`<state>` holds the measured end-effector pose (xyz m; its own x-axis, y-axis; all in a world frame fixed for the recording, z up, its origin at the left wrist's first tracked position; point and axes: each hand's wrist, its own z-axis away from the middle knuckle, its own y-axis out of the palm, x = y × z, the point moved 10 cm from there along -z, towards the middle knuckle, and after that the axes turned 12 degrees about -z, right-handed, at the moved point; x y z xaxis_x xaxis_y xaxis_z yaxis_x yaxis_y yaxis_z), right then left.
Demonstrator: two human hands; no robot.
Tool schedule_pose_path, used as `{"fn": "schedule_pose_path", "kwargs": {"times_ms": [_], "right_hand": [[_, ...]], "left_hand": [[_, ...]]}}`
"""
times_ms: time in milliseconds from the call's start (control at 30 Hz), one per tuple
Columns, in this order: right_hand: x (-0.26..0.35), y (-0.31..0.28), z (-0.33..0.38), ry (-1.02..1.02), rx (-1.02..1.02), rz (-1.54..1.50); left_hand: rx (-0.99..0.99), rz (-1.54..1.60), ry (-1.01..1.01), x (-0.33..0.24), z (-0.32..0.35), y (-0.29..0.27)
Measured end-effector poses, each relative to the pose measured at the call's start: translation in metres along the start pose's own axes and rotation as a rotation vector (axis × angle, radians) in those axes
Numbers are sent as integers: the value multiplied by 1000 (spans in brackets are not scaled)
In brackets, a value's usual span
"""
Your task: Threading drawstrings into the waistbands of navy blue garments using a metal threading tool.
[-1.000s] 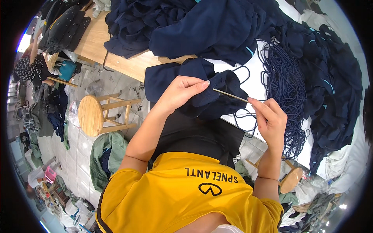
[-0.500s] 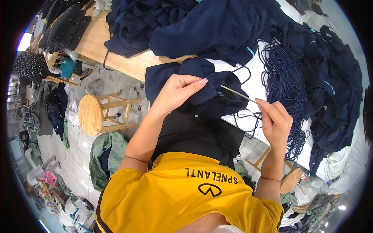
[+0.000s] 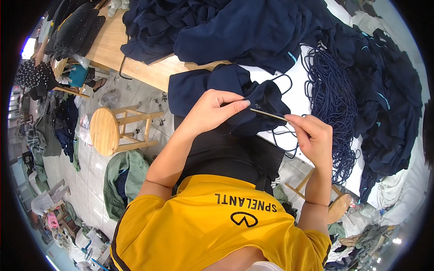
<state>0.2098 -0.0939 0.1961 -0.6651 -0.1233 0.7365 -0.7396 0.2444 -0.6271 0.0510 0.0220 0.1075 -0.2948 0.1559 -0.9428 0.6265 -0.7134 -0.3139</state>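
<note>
My left hand (image 3: 212, 109) pinches the edge of a navy fabric garment (image 3: 194, 88) between thumb and fingers. The garment hangs over the table's near edge above my lap. From the right, my right hand (image 3: 314, 133) grips one end of a thin, pale metal rod (image 3: 270, 114) between thumb and forefinger. The rod slants toward my left thumb, and its far tip meets the garment's edge; whether it is inside the fabric I cannot tell. A navy cord (image 3: 289, 86) loops out beside the garment, with more loops below the rod.
A thick bundle of navy cords (image 3: 332, 95) lies on the white tabletop to the right. Navy garments (image 3: 239, 34) are heaped at the back and more (image 3: 389, 122) at the right. A wooden stool (image 3: 105, 131) stands at left, near a green cloth heap (image 3: 135, 174).
My right hand has moved left and slightly down with the rod, bringing its tip to the garment's edge. My left hand has shifted a little right and down, still pinching the fabric.
</note>
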Motion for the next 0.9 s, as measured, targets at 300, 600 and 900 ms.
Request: {"fn": "schedule_pose_path", "kwargs": {"times_ms": [300, 600, 900], "right_hand": [[35, 40, -11, -242, 343, -267], [-20, 63, -9, 377, 479, -226], [-48, 10, -3, 366, -61, -553]], "left_hand": [[254, -351, 406, -48, 29, 52], [-279, -536, 580, -73, 38, 12], [-602, -548, 223, -11, 29, -48]]}}
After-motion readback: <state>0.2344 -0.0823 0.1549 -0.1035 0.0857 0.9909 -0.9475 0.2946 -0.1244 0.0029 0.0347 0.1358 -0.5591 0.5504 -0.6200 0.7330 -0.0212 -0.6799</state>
